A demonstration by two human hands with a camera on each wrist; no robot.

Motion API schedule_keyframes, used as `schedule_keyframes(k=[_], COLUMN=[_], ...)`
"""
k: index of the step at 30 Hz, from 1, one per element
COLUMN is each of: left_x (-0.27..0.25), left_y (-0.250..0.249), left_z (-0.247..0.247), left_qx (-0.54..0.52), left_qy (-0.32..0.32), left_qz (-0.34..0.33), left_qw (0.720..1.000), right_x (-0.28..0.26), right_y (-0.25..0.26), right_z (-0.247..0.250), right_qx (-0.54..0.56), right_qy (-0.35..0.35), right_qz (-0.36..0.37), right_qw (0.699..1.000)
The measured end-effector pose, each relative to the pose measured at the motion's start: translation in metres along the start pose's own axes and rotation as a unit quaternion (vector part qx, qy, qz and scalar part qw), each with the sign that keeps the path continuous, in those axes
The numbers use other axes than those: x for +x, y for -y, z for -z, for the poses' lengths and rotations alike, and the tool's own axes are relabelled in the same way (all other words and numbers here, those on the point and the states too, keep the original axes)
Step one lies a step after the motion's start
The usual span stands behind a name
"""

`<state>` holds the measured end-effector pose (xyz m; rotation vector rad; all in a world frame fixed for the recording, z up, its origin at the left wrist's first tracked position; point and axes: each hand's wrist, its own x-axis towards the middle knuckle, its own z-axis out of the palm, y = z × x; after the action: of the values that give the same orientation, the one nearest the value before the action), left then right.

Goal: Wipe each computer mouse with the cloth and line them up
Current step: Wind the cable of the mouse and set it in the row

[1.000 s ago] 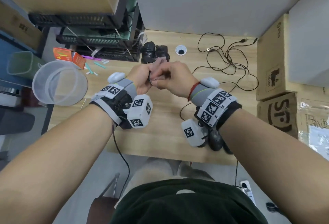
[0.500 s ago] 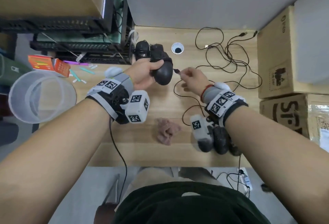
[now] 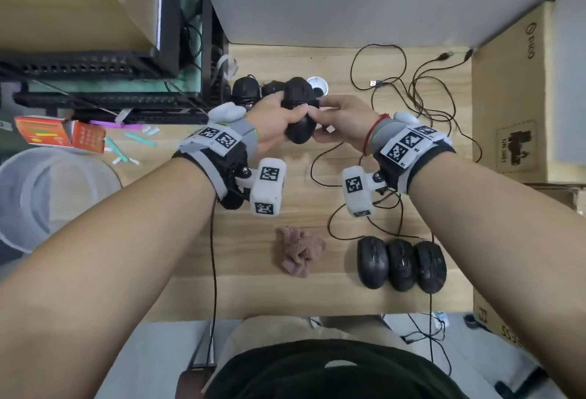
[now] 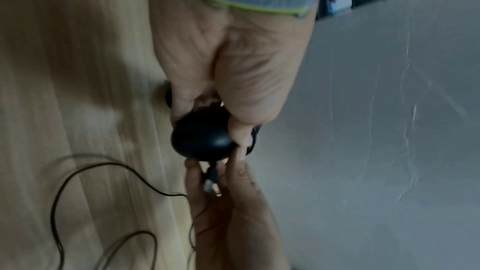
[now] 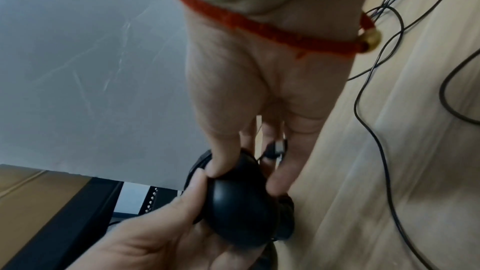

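My left hand (image 3: 280, 118) grips a black wired mouse (image 3: 299, 130) above the back of the wooden table (image 3: 241, 290); its thumb lies across the mouse (image 4: 202, 137). My right hand (image 3: 322, 116) pinches the same mouse (image 5: 241, 202) from the right with thumb and finger. The cable's USB plug (image 5: 278, 147) is tucked between its fingers. The crumpled pinkish-brown cloth (image 3: 299, 251) lies loose on the table near me. Three black mice (image 3: 401, 264) stand side by side at the front right. More black mice (image 3: 244, 87) sit at the back behind my hands.
Loose black cables (image 3: 412, 87) sprawl over the back right of the table. Cardboard boxes (image 3: 513, 97) stand along the right edge. A black rack (image 3: 95, 65), an orange box (image 3: 60, 132) and a translucent bucket (image 3: 47, 189) are at the left. A grey wall closes the back.
The cloth left my hands and now lies on the table. My right hand went out along the cable, then came back to the mouse with the plug in its fingers.
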<state>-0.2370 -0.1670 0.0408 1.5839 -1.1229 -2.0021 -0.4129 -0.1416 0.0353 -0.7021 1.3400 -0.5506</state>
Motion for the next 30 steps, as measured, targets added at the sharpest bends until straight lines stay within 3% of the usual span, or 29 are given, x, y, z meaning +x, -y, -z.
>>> schedule_keyframes(k=[2,4,9,15,23,30], left_x=[0.014,0.022,0.037,0.043,0.05,0.046], left_y=[0.006,0.01,0.017,0.018,0.034,0.046], left_z=[-0.002,-0.004,-0.013,-0.019,-0.009,0.001], left_qx=[0.133,0.187,0.199,0.208,0.199,0.204], left_qy=[-0.087,-0.13,-0.102,-0.074,-0.13,-0.148], left_qz=[-0.06,-0.083,-0.039,-0.041,-0.014,-0.02], left_qw=[0.985,0.97,0.974,0.974,0.971,0.967], right_x=[0.01,0.022,0.048,0.069,0.082,0.088], right_y=[-0.004,-0.009,-0.018,-0.029,-0.046,-0.031], right_z=[0.004,0.009,0.02,0.027,0.03,0.016], right_qx=[0.009,-0.006,-0.058,-0.104,-0.175,-0.143], right_qy=[-0.048,-0.087,-0.131,-0.145,-0.17,-0.171], right_qz=[0.026,0.026,0.014,-0.002,-0.019,-0.031], right_qw=[0.998,0.996,0.99,0.984,0.969,0.974])
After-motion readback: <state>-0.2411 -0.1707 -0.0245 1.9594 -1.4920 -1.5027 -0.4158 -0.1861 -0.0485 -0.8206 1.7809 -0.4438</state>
